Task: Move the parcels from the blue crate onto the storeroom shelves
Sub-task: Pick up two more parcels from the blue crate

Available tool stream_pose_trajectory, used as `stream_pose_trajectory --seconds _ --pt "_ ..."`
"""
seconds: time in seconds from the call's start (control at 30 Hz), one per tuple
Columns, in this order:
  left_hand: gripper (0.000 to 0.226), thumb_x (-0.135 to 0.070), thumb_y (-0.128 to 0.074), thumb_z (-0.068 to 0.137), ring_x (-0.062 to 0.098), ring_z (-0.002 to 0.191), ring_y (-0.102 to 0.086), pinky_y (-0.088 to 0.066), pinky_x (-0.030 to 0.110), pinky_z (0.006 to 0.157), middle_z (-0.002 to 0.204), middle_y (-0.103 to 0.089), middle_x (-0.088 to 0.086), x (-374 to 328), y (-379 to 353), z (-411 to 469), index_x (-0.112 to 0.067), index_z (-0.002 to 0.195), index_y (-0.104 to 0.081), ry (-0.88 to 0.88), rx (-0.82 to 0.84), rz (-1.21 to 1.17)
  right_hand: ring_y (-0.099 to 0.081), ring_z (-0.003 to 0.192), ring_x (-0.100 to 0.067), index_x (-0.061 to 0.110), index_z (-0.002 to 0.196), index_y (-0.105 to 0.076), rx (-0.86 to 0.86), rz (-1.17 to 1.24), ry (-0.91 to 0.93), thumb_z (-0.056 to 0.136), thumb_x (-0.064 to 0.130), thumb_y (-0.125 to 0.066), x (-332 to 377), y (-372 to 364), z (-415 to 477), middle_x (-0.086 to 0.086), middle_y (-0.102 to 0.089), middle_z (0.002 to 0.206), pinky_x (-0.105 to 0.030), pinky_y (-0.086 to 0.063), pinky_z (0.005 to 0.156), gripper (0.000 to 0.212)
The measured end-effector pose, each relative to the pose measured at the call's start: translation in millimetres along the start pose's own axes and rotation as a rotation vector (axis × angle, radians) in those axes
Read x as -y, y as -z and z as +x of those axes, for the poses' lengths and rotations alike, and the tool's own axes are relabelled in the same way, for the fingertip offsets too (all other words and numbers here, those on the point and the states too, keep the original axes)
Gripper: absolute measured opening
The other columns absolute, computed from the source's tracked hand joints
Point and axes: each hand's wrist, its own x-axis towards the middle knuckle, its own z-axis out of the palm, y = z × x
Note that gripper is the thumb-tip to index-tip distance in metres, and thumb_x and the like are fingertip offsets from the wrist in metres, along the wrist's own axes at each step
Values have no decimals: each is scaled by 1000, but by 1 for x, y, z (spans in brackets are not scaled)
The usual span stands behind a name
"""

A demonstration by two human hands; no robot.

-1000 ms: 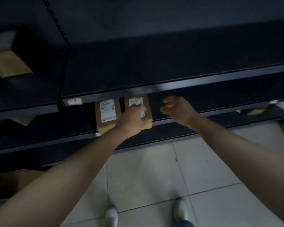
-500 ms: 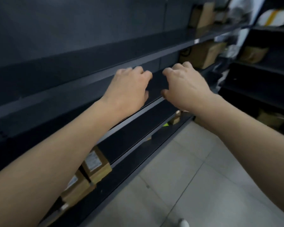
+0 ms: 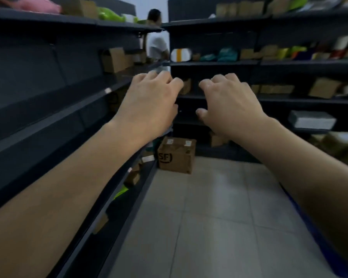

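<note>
The left hand (image 3: 149, 105) and the right hand (image 3: 229, 105) are hanging in the air side by side in front of the person, backs up, with a narrow gap lying between them. Both are showing loosely curled, relaxed fingers and are gripping nothing, and neither is touching a shelf or a parcel. Along the left, the dark storeroom shelves (image 3: 48, 117) are running away down the aisle. Small brown parcels (image 3: 134, 175) are sitting on a low tier there, close to the tiled floor (image 3: 219, 207), with a yellow-green packet (image 3: 122, 192) lying just beside them. A cardboard box (image 3: 116, 59) is standing on a higher tier of the same run. Ahead, the facing shelves (image 3: 289, 64) are carrying more goods: a tilted brown box (image 3: 323, 90) at the right, teal bags (image 3: 225, 54) one tier above, and a flat grey-white parcel (image 3: 311, 119) lower down. A brown carton marked SF (image 3: 176, 155) is sitting on the floor near the corner where the two runs are meeting, below and between the hands as seen from the head camera. Another person in a white top (image 3: 156, 43) is standing far off in the gap between the runs. A blue strip (image 3: 313, 227) is showing under the right forearm at the lower right; whether it is the crate cannot be told.
</note>
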Motion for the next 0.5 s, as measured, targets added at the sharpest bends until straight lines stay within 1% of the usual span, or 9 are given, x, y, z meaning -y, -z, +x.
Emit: stream_pose_trajectory --seconds 0.13,0.23,0.4,0.5 --pt "41 -26 -58 90 29 116 -52 -36 43 99 125 -56 9 -82 -29 78 -16 129 -51 -124 -29 -91 -43 123 -32 11 135 -45 51 -95 -148 94 37 -55 -107 -4 -9 -12 -51 131 -43 -40 96 50" --pt "41 -27 -56 91 29 117 -50 -35 43 101 127 -54 8 -145 -45 127 -16 131 -50 -234 -49 -172 -43 123 -32 12 132 -46 77 -155 -297 94 34 -56 -177 -2 -26 -12 -52 129 -43 -39 97 45" --pt "42 -29 -53 93 28 119 -49 -33 41 102 130 -53 8 -253 -70 189 -16 133 -48 -428 -80 -316 -43 122 -33 11 124 -51 131 -246 -556 94 31 -55 -275 1 -65 -13 -53 127 -43 -38 97 36" --pt "41 -30 -52 94 27 120 -50 -26 43 108 130 -54 7 -313 -87 219 -16 132 -49 -502 -107 -401 -44 120 -33 11 122 -52 145 -317 -676 93 29 -56 -325 1 -88 -13 -54 124 -42 -37 97 34"
